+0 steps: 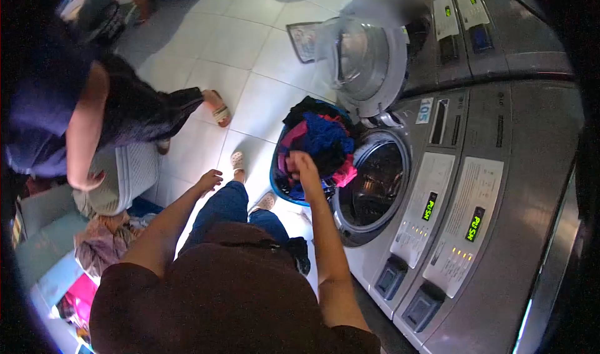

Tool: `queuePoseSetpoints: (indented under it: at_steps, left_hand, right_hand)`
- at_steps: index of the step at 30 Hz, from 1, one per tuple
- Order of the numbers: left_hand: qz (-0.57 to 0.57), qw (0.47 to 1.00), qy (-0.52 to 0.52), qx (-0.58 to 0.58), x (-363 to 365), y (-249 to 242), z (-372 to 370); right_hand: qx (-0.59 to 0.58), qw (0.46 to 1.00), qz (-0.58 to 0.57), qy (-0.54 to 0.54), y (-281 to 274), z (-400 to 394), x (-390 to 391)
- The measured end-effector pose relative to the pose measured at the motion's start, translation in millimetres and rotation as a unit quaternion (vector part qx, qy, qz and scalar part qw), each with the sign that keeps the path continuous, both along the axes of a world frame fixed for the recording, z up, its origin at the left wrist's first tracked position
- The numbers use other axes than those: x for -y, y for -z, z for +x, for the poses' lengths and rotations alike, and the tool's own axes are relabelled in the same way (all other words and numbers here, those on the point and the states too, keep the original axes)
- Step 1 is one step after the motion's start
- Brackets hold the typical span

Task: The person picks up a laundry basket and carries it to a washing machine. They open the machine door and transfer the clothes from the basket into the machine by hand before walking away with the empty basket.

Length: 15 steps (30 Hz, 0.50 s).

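Observation:
A blue laundry basket (pixel 273 174) heaped with dark, blue, maroon and pink clothes (pixel 322 135) stands on the floor in front of me. Over the near side of the heap is my right hand (pixel 302 171), its fingers loosely bent and apart, with no garment seen in them. My left hand (pixel 210 180) hangs beside my left thigh, fingers loosely spread and holding nothing. Right against the basket is a front-load washing machine drum (pixel 378 182), whose round door (pixel 370 66) is swung wide. Some pink cloth (pixel 345 171) lies at the basket edge nearest the drum opening.
Another person (pixel 94 110) bends at the left beside stacked white baskets (pixel 125 176). Crumpled clothes (pixel 103 241) lie on a surface at the lower left. Control panels (pixel 465 226) lit with "PUSH" line the machines on my right. White floor tiles (pixel 262 104) lie ahead.

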State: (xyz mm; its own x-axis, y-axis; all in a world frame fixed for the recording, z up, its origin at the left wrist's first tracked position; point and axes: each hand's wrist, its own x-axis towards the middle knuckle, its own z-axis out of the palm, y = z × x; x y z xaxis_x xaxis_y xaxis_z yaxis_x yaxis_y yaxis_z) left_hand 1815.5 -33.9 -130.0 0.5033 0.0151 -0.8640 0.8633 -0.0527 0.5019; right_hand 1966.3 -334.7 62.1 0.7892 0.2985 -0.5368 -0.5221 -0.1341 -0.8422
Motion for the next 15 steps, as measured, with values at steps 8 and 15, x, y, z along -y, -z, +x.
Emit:
queuePoseSetpoints:
  at_steps: [8, 15]
  left_hand:
    - [0.108, 0.970, 0.090, 0.198, 37, 16, 184]
    - [0.167, 0.942, 0.127, 0.263, 141, 84, 314]
  right_hand:
    - [-0.192, 0.888, -0.138, 0.395, 145, -33, 151]
    - [-0.193, 0.864, -0.128, 0.447, 230, 4, 212]
